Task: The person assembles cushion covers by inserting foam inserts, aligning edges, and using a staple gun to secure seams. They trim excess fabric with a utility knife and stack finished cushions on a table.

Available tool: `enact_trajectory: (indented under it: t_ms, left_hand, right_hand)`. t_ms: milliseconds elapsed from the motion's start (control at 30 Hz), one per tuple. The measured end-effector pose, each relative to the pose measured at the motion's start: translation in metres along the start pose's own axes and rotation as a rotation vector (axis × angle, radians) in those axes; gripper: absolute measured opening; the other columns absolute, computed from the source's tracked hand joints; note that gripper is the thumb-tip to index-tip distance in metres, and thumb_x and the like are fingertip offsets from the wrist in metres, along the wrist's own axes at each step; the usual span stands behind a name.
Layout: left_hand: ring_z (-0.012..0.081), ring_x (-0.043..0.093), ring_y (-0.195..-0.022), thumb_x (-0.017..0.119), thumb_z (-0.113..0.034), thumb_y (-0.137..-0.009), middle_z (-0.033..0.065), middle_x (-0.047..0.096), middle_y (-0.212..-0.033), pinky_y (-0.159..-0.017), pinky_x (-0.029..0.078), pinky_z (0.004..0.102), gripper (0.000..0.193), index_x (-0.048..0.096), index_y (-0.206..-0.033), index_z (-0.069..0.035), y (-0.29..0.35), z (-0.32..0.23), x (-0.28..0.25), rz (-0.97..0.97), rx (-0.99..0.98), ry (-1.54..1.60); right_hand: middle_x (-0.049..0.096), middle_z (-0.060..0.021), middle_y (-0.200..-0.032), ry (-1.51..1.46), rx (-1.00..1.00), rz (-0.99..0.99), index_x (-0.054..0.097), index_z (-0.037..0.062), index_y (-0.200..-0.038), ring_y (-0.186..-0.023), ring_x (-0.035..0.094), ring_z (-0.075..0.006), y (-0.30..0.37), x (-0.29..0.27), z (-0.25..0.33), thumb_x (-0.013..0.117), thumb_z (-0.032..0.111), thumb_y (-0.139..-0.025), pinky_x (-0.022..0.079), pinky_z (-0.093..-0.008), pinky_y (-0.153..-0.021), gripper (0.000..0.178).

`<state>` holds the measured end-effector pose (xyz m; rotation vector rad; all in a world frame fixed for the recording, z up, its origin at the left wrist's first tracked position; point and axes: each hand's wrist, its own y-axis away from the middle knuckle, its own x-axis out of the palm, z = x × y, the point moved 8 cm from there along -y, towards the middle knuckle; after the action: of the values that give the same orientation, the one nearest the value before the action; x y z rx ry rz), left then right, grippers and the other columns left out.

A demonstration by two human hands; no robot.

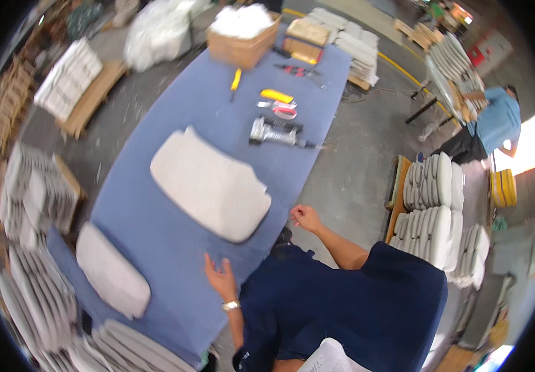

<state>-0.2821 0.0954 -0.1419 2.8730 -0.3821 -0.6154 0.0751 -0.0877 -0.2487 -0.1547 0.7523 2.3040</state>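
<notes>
- Far left of the big cushion, stacks of pale foam pads (28, 204) line the floor beside the worktop (156, 248), which is covered in blue cloth.
- Down-left of the big cushion, a smaller white cushion (111, 271) lies flat near the worktop's near corner.
- Centre stage: the big cushion (210, 184), a white padded panel with one curved edge, lies flat on the blue cloth, touched by neither hand.
- It looks light and soft, likely to flop if lifted by one corner; two opposite long edges seem the safest hold, and the fabric face should not be slippery.
- Just below the big cushion, the left hand (221, 277) hovers over the cloth, watch on the wrist, fingers spread and loose, grasping nothing.
- Right of the cushion's lower corner, the right hand (306, 217) hangs off the worktop edge, fingers half curled and empty.
- Above the big cushion, a metal staple gun (275, 133) rests on the cloth, with yellow-handled tools (277, 95) beyond it and a cardboard box (242, 43) of white stuffing at the far end.
- Far right of the cushion, more stacked pads (435, 211) stand on a pallet, and a person in a light blue shirt (498, 121) works at a distance.
</notes>
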Motion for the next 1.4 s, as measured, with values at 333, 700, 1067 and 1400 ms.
enact_trajectory:
  t_ms: [333,700,1067,1400]
  left_hand:
    - [0.0495,0.022,-0.153,0.069,-0.003,-0.06,0.0265,0.027,-0.165,-0.123,0.025,0.0565,0.103,0.039,-0.158,-0.011,-0.046,-0.084,0.101,0.039,0.62,-0.763]
    - [0.0355,0.071,-0.11,0.084,-0.013,-0.073,0.0158,0.074,-0.121,-0.089,0.058,0.041,0.057,0.069,-0.127,-0.005,-0.053,-0.316,-0.046,-0.258,0.639,-0.611]
    - [0.022,0.07,-0.103,0.079,-0.033,-0.085,0.0145,0.075,-0.111,-0.09,0.055,0.0361,0.056,0.07,-0.124,0.005,0.005,-0.348,-0.095,-0.619,0.335,-0.052]
    - [0.0237,0.071,-0.106,0.085,-0.027,-0.082,0.0164,0.074,-0.117,-0.095,0.054,0.0373,0.072,0.058,-0.142,0.0,0.019,-0.339,-0.084,-0.746,0.364,-0.05]
  right_hand:
    - [0.075,-0.0078,-0.084,0.048,-0.104,-0.014,0.072,0.0054,-0.105,-0.069,0.072,-0.0179,-0.174,-0.069,0.108,0.059,0.015,-0.095,0.057,-0.0324,-0.064,0.019]
    - [0.067,-0.0106,-0.067,-0.167,0.056,0.161,0.067,0.0037,-0.099,-0.044,0.06,-0.0173,-0.196,-0.069,0.103,0.065,0.022,-0.096,0.048,-0.0299,-0.039,0.018]
    - [0.069,-0.0118,-0.073,-0.156,0.094,0.253,0.064,0.0022,-0.105,-0.048,0.063,-0.0166,-0.201,-0.077,0.093,0.056,0.015,-0.1,0.048,-0.0279,-0.04,0.015]
    - [0.073,-0.0104,-0.105,0.176,-0.633,1.042,0.067,0.0009,-0.127,-0.091,0.069,-0.0145,-0.112,0.029,0.361,0.065,0.016,-0.099,0.055,-0.0296,-0.082,0.031]
